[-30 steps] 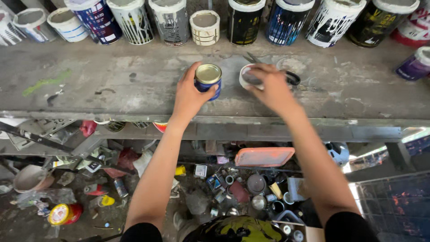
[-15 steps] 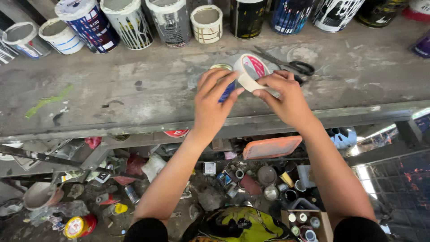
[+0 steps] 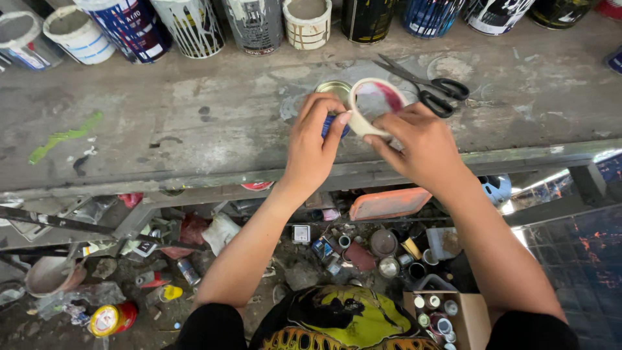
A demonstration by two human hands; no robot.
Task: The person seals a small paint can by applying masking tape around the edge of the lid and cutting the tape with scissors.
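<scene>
Together our two hands meet over the middle of the worn grey paint-stained workbench (image 3: pixel 162 139). Our left hand (image 3: pixel 314 146) curls around a small blue round tin with a dull metal lid (image 3: pixel 335 97), fingers bent over its side so that only the lid's rim and a patch of blue wall show between them. Our right hand (image 3: pixel 418 142) pinches a roll of cream-coloured tape with a pink smear inside its ring (image 3: pixel 374 104), thumb and forefinger closed on the roll's lower edge and holding it tilted, so we look partly through its hole. The roll sits just beside the tin, touching or nearly touching our left fingertips; we cannot tell which. Just past the roll, a pair of black-handled scissors (image 3: pixel 427 87) lies flat on the bench, blades pointing left. Along the far edge stands a row of paint-spattered cans, among them a small cream pot with dried grey filling (image 3: pixel 307 23) and a blue-and-white can streaked with drips (image 3: pixel 129 29). A streak of green paint (image 3: pixel 61 137) marks the bench well to the left. Below the bench edge lie an orange rectangular tray (image 3: pixel 389 203) and scattered small tins and scraps on the floor.
</scene>
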